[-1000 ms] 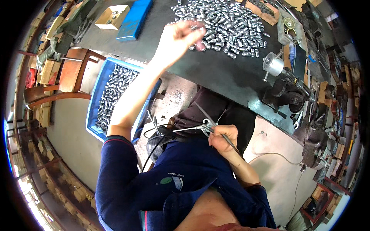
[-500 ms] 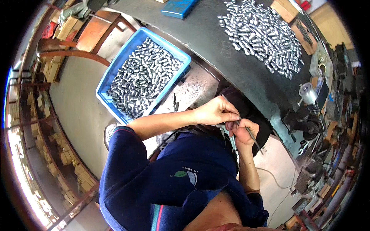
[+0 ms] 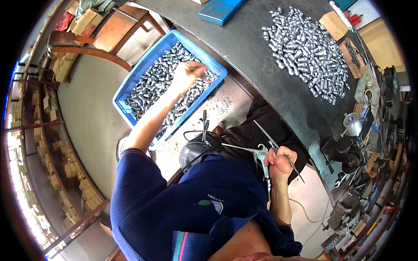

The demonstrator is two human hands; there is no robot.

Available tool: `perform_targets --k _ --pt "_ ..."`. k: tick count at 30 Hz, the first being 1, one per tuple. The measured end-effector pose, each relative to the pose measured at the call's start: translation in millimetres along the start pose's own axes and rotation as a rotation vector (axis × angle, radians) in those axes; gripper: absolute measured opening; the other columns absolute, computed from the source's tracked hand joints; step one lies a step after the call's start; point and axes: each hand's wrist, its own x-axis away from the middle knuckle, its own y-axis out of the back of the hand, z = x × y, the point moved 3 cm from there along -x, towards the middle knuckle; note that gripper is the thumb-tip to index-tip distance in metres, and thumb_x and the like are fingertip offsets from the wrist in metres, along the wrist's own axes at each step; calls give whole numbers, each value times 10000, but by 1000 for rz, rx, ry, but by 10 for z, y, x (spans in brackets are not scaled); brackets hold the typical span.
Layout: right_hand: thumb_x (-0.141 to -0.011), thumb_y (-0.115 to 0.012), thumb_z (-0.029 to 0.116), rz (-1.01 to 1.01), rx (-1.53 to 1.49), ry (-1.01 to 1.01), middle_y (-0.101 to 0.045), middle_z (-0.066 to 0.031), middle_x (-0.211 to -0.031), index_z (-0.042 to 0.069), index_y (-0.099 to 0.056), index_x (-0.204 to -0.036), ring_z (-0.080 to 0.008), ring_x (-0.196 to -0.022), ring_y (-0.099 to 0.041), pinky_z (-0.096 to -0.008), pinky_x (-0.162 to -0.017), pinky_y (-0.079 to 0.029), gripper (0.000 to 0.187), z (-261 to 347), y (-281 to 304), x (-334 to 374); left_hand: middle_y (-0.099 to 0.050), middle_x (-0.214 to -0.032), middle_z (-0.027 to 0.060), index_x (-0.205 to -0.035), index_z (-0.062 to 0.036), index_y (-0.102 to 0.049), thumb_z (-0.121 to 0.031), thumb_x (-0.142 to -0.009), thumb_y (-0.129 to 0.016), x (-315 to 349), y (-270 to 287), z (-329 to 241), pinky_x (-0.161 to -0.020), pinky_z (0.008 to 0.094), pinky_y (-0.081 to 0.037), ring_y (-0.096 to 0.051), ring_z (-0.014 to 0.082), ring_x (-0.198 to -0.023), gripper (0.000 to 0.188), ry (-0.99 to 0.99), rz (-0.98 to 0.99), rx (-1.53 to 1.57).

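My left hand (image 3: pixel 188 75) is over the far part of a blue plastic bin (image 3: pixel 170 37) full of small metal fittings (image 3: pixel 159 78), its fingers smeared by motion. Whether it holds anything cannot be told. Above my lap, my right hand (image 3: pixel 283 160) is closed around a thin dark rod (image 3: pixel 262 130) resembling a slim file, which sticks out on both sides of the fist. An air blow gun (image 3: pixel 260 153) with a long thin nozzle is just left of that hand, across my lap. Whether the fingers also touch the gun is hidden.
A dark workbench (image 3: pixel 244 56) bears a heap of shiny metal fittings (image 3: pixel 305 54) and a blue flat box (image 3: pixel 220 11). Tools and a small machine (image 3: pixel 350 150) crowd its right end. A wooden chair (image 3: pixel 115 37) stands beyond the bin; shelves of wooden blocks (image 3: pixel 72 174) line the left.
My left hand has left my right hand and swung left and away, over the bin. The right hand keeps the rod, which now lies more exposed, with the blow gun in plain sight.
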Motion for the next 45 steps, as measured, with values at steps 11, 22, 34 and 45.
perform_targets --k 11,22,34,45 --pt "-700 -503 138 -18 70 -7 -351 -46 -473 85 -310 -502 -114 -430 -332 -262 -388 -355 282 -49 10 16 -648 -962 164 -1007 -94 -639 -320 -742 -661 -722 293 1551 -808 416 -486 -624 327 -903 350 134 -159 -996" --pt "-688 -505 89 -14 63 -26 -369 -41 -483 78 -312 -499 -109 -433 -342 -270 -396 -376 271 -62 26 60 -662 -890 198 -1056 102 -569 -66 -822 -604 -228 220 505 -690 300 -522 -669 209 -770 291 76 2 -30" --pt "-687 -597 143 107 335 135 -313 -19 -508 29 -326 -549 -67 -481 -312 -258 -433 -237 325 177 7 112 -569 -587 120 -1002 36 -590 -196 -870 -562 974 -1366 -640 -675 370 -509 -567 244 -456 268 479 697 1078" --pt "-645 -583 77 128 506 264 -247 -53 -513 28 -310 -562 -108 -470 -258 -291 -423 -222 289 188 31 53 -501 -459 80 -823 42 -571 -324 -952 -466 1131 -1510 -737 -585 332 -520 -503 183 -346 403 454 678 754"
